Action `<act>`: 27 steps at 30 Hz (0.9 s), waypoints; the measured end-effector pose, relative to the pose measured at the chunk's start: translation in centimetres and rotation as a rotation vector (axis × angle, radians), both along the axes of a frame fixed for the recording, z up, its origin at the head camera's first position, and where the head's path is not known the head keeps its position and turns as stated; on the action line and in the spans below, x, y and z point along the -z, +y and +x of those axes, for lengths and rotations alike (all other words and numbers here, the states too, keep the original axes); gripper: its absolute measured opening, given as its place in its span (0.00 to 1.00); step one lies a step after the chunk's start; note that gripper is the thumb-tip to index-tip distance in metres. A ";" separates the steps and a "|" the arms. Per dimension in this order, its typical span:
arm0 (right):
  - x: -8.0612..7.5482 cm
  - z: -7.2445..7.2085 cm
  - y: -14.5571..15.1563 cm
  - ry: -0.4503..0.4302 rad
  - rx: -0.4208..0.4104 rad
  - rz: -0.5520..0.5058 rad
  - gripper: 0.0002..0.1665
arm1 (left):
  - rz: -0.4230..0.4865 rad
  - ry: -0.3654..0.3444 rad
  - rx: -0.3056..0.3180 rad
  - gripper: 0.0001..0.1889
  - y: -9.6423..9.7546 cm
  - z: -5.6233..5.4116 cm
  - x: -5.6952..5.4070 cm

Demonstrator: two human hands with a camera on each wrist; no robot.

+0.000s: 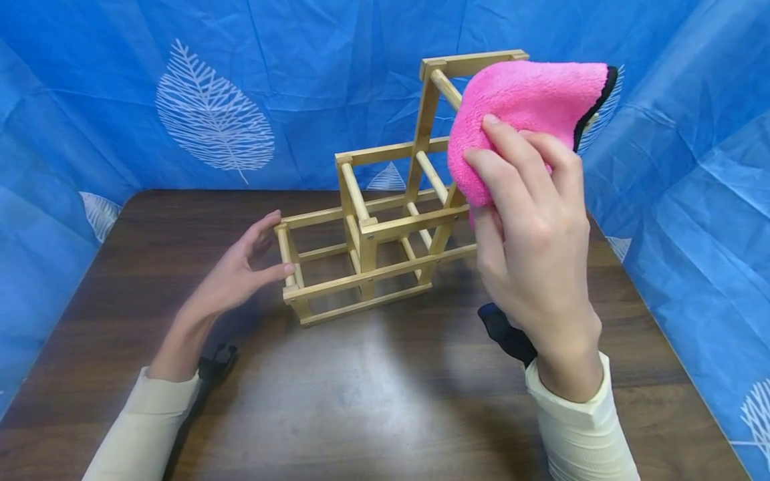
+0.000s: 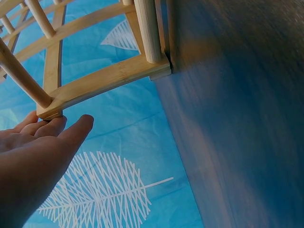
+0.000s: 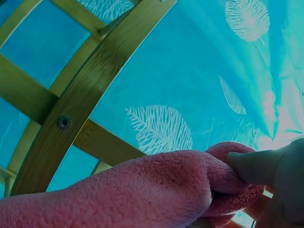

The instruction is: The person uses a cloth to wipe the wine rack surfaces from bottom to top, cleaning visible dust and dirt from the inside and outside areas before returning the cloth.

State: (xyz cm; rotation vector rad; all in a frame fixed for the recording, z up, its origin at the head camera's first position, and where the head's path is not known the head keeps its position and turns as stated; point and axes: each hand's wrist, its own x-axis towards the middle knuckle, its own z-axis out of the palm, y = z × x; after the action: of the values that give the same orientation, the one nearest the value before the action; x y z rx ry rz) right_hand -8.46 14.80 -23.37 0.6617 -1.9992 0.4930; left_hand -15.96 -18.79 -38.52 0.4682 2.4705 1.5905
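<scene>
A stepped wooden rack [image 1: 415,222] of slats and round dowels stands on the dark wood-grain table [image 1: 361,401], its tiers rising from low at the left to tall at the right. The left hand [image 1: 237,267] is at the rack's left end, with thumb and fingers spread well apart: the thumb lies at the near part of the end dowel [image 1: 284,247], the fingertips reach the far corner. In the left wrist view those fingers lie close together behind that corner.

The right hand [image 1: 538,220] pinches a pink plush cloth [image 1: 523,97] with black edging between thumb and fingers, the fingers bent over its near side. The cloth is raised in front of the rack's tall right tier and hides part of it; I cannot tell whether it touches the wood. The right wrist view shows the cloth bunched at the thumb, near a slat with a round metal screw head [image 3: 64,122].

Both arms wear cream sleeves [image 1: 141,421], and a black buckle [image 1: 221,357] hangs by the left wrist. Beyond the table, at the far side, left and right, hangs blue sheeting [image 1: 337,80] printed with white leaves [image 1: 210,110]
</scene>
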 end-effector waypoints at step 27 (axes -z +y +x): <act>0.3 -0.6 1.8 0.027 0.175 -0.132 0.20 | 0.002 0.026 0.008 0.46 0.0 -0.1 0.0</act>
State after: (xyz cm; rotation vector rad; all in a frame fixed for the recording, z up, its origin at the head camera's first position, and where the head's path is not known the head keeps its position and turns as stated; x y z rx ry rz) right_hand -9.09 16.55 -23.70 0.4064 -1.9588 0.5030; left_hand -16.05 -18.79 -38.55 0.5021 2.4829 1.5943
